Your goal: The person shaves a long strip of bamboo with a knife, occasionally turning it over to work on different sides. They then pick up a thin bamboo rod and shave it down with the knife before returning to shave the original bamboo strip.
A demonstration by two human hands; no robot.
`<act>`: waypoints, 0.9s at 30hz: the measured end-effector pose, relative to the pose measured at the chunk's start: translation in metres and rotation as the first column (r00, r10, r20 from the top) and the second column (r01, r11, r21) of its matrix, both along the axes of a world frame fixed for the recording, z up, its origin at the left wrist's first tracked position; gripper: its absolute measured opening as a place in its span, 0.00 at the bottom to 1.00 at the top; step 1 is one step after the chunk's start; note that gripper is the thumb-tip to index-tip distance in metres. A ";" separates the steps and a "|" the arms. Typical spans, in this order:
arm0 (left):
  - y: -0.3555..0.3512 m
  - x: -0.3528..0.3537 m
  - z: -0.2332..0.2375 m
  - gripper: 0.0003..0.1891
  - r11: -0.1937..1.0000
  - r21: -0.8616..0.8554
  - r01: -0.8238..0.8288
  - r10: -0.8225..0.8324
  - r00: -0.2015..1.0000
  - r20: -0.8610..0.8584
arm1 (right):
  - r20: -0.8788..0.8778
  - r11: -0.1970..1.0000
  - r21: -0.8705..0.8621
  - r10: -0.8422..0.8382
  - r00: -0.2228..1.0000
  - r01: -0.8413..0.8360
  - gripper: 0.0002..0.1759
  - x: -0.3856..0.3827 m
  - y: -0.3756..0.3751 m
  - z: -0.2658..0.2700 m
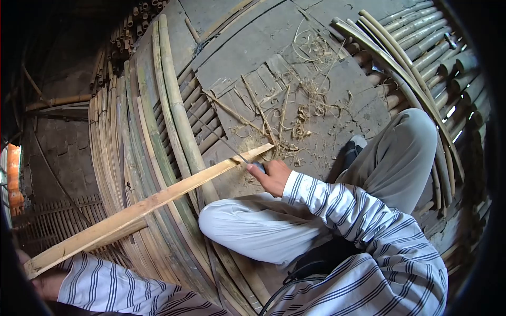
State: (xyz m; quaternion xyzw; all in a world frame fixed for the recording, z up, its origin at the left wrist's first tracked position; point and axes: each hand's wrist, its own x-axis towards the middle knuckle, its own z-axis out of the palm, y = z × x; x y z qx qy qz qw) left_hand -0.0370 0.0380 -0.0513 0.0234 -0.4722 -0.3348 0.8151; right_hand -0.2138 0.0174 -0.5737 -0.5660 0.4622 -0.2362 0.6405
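Observation:
My right hand (274, 176) is closed round the dark handle of a long thin blade (221, 138), which points up and to the left and crosses a wooden strip (142, 206) close to the strip's right end. This pale strip runs slantwise from the lower left to the middle of the view. At its lower-left end is my left hand (46, 284), wrapped round the strip, with its fingers partly hidden in the dark edge of the view. Near the blade, the strip's upper end shows a cut area.
Long bamboo poles (176, 110) lie beneath the strip. Curly shavings (316, 100) and thin sticks (258, 105) litter the grey floor boards (232, 63) ahead. More bent poles (400, 68) lie at the right, beside my raised knee.

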 end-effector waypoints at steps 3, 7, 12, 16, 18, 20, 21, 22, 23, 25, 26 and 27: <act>-0.003 0.009 0.001 0.16 0.999 -0.003 -0.038 0.038 0.995 0.091 | 0.108 0.993 -0.108 -0.026 0.994 0.038 0.38 -0.002 -0.001 0.015; 0.003 0.036 0.008 0.15 0.960 0.032 -0.277 0.234 0.864 0.446 | -0.090 0.989 -0.125 0.062 0.994 -0.073 0.39 0.008 0.017 -0.032; 0.010 0.041 0.005 0.13 0.931 0.025 -0.364 0.306 0.817 0.490 | -0.119 0.999 0.048 0.007 0.993 -0.002 0.39 0.005 0.010 -0.048; 0.013 0.043 -0.001 0.12 0.923 0.024 -0.384 0.320 0.801 0.506 | -0.114 1.000 0.010 0.002 0.994 -0.001 0.39 0.009 0.021 -0.047; 0.014 0.048 -0.003 0.12 0.918 0.025 -0.396 0.330 0.797 0.507 | -0.074 0.999 -0.007 0.049 0.996 -0.049 0.39 0.008 0.022 -0.024; 0.014 0.052 -0.003 0.12 0.914 0.024 -0.404 0.334 0.788 0.518 | -0.008 0.996 -0.027 0.088 0.996 -0.088 0.36 0.005 0.022 0.006; 0.013 0.053 -0.004 0.11 0.913 0.024 -0.407 0.336 0.784 0.522 | 0.021 0.994 -0.064 0.090 0.996 -0.088 0.36 0.007 0.023 0.014; 0.012 0.055 -0.003 0.11 0.913 0.027 -0.407 0.334 0.784 0.523 | 0.049 0.991 -0.100 0.092 0.995 -0.087 0.35 0.009 0.025 0.020; 0.011 0.056 -0.003 0.11 0.911 0.026 -0.412 0.337 0.778 0.531 | 0.037 0.988 -0.084 0.136 0.990 -0.132 0.35 0.009 0.024 0.027; 0.009 0.061 -0.001 0.11 0.909 0.027 -0.417 0.338 0.772 0.538 | -0.003 0.984 -0.092 0.151 0.989 -0.150 0.35 0.011 0.023 0.024; 0.008 0.064 -0.001 0.10 0.908 0.028 -0.417 0.338 0.771 0.540 | -0.023 0.982 -0.097 0.159 0.987 -0.160 0.35 0.012 0.021 0.022; 0.007 0.066 0.000 0.10 0.907 0.028 -0.420 0.338 0.766 0.547 | 0.009 0.985 -0.080 0.155 0.988 -0.154 0.35 0.012 0.020 0.011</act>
